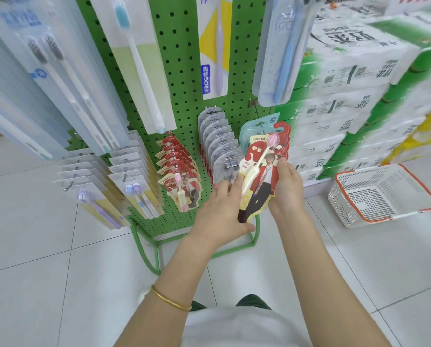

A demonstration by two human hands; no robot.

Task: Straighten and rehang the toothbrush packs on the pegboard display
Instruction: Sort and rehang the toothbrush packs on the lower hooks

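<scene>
A red toothbrush pack point(262, 171) with a cream brush and a printed figure is held between both hands in front of the green pegboard point(181, 71). My left hand point(222, 214) holds its lower left edge, thumb under the bottom and fingers up along the side. My right hand point(287, 189) grips its right edge. A row of matching red packs point(179, 169) hangs to the left. Grey packs point(218, 141) hang just behind the held one, and teal packs point(259, 126) hang behind its top.
White and yellow packs point(114, 181) hang at lower left, and large packs point(59, 71) hang above. Stacked tissue bales point(354, 91) fill the right. A white basket point(382, 194) with a red rim sits on the tiled floor.
</scene>
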